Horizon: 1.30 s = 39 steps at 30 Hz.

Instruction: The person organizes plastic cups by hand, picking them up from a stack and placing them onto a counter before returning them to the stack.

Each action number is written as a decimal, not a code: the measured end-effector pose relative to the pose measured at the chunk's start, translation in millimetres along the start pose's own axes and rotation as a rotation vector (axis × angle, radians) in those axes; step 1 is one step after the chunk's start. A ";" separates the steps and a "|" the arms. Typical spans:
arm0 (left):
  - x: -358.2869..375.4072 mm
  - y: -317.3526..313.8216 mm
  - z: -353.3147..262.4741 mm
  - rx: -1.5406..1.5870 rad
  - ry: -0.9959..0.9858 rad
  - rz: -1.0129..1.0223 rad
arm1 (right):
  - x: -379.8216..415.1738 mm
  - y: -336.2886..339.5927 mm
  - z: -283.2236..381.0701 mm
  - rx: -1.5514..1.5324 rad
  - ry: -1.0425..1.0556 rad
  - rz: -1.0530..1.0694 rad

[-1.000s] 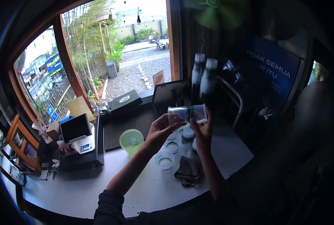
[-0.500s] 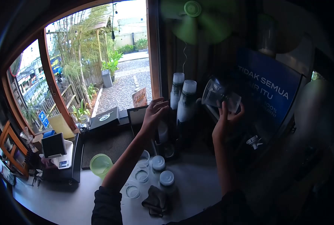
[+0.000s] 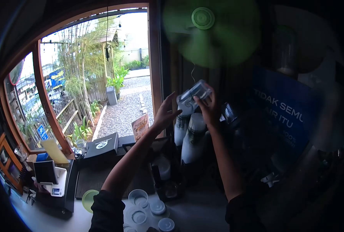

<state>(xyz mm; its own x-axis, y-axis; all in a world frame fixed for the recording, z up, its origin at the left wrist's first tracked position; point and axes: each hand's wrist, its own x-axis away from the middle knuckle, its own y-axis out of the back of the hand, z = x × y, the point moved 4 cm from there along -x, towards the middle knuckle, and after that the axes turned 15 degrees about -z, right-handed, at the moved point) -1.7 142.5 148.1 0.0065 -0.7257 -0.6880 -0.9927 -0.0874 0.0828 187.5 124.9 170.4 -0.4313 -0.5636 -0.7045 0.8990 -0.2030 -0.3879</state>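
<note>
My right hand (image 3: 207, 103) grips a clear plastic container (image 3: 195, 93), tilted, above the stacks of cups. Beside its left end is my left hand (image 3: 167, 113), fingers apart, with nothing in it. Below the container stand two tall stacks of clear cups, the nearer stack (image 3: 194, 139) and the farther stack (image 3: 180, 129). Part of the farther stack's top is hidden behind the container.
On the counter (image 3: 75, 220) are clear cups (image 3: 138, 198), lidded jars (image 3: 157, 207) and a green bowl (image 3: 89, 200). A tablet (image 3: 45, 173) stands at the left, a black box (image 3: 101, 145) by the window. A green fan (image 3: 203, 18) spins above; a blue sign (image 3: 280, 112) stands right.
My right hand has moved left and up with the container, close to my left hand. The view has shifted, so the counter items sit lower in it.
</note>
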 end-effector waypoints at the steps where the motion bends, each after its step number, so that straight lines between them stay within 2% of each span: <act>1: -6.0 -2.7 1.9 0.010 -0.018 0.045 | -6.6 -6.0 -6.9 0.015 -0.029 0.090; 6: -22.7 -10.2 42.5 0.010 -0.109 0.246 | -32.2 -21.0 -18.2 0.363 0.136 0.354; 7: -21.5 -10.3 48.5 -0.001 -0.088 0.222 | -33.3 -23.4 -18.6 0.414 0.160 0.404; 10: -12.9 -14.4 59.5 -0.050 -0.032 0.160 | -34.2 -27.2 -31.2 0.555 -0.050 0.552; 13: -0.2 -13.9 64.6 -0.115 -0.003 0.122 | -32.8 -26.4 -44.5 0.720 -0.137 0.614; 16: 14.7 -13.8 68.8 -0.101 0.003 0.093 | -27.7 -22.7 -39.1 0.695 0.103 0.482; 20: 19.7 -13.8 76.0 -0.129 0.029 0.042 | -11.6 -31.1 -19.8 0.916 0.053 0.619; 21: 21.4 -12.6 69.0 -0.163 0.036 0.031 | -11.6 -33.7 -18.3 0.955 0.052 0.620; 24: 29.1 -8.5 54.4 -0.418 0.203 0.172 | -11.2 -35.7 -8.3 0.987 0.062 0.605; 25: 33.4 -4.9 52.0 -0.399 0.121 0.126 | -8.2 -35.5 -3.5 0.982 0.066 0.598; 27: 44.4 8.3 39.2 -0.362 -0.044 0.029 | 4.3 -33.2 20.8 0.970 0.268 0.475; 28: 50.9 17.1 31.2 -0.386 -0.046 0.025 | 13.3 -33.0 36.1 0.959 0.368 0.412; 32: 84.1 67.1 -18.4 -0.450 -0.038 0.060 | 61.9 -37.9 85.3 0.881 0.459 0.316; 34: 109.0 92.6 -37.3 -0.369 -0.019 0.037 | 95.8 -45.9 116.4 0.841 0.514 0.295; 35: 122.0 106.2 -48.7 -0.360 -0.057 0.048 | 112.5 -49.4 127.7 0.796 0.513 0.312; 36: 136.0 121.5 -49.2 -0.299 -0.001 0.091 | 131.4 -54.2 142.4 0.764 0.504 0.331; 39: 190.4 161.9 -100.0 -0.338 0.100 0.113 | 192.3 -68.3 184.0 0.697 0.488 0.405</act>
<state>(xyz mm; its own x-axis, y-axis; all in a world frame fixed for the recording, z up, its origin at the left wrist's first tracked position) -149.1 -78.1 102.6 -0.0728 -0.8053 -0.5884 -0.8921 -0.2113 0.3995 57.1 -117.0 170.7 0.0824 -0.3304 -0.9402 0.7616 -0.5876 0.2732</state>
